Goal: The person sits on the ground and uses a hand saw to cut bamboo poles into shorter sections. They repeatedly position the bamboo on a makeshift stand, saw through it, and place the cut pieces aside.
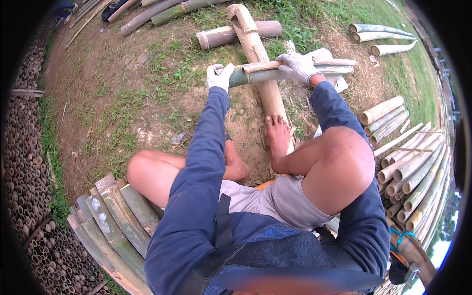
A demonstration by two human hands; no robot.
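A green bamboo pole (265, 76) lies crosswise over a long pale bamboo log (273, 101). My left hand (220, 77), in a white glove, grips the pole's left end with the fingers curled over it. Along the pole's upper side runs a thinner tan bamboo stick (260, 67). My right hand (297, 65), also gloved, is closed over this stick and lies against the pole; its fingertips are partly hidden. My bare foot (278, 129) presses on the near part of the log. The log's far end rests across a short thick bamboo piece (269, 29).
Split bamboo lengths (115, 211) lie beside my left knee. Stacked bamboo poles (413, 172) fill the right side, with a few shorter poles (383, 115) nearer. More bamboo (383, 37) lies on the grass at the far right. Bundled bamboo ends (29, 147) line the left edge.
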